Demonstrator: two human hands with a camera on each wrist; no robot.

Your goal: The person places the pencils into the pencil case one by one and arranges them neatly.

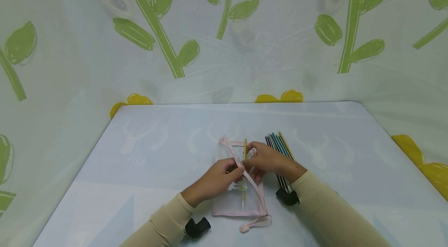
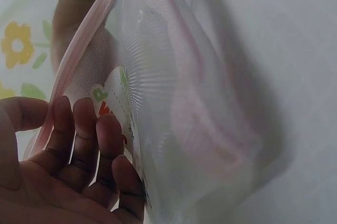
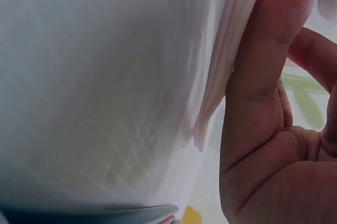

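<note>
A mesh zip pouch (image 1: 224,202) with pale pink trim lies on the table between the hands. Its zipper edge (image 2: 79,45) is lifted, and my left hand (image 1: 220,175) pinches that edge between thumb and fingers. A slim gold pen (image 1: 245,144) runs lengthwise along the pouch; its lower part shows through the mesh. My right hand (image 1: 267,157) is at the pouch opening, thumb and index finger appearing to pinch the pen near its upper part. In the right wrist view the fingers (image 3: 253,92) lie against the pink edge, and the pen is hidden.
Several slim pens (image 1: 276,144), dark, teal and yellow-green, lie in a bundle under the right wrist. A pink wrist loop (image 1: 257,223) trails from the pouch's near corner. Black wrist cameras hang below each sleeve. A floral curtain (image 1: 273,52) stands behind the table.
</note>
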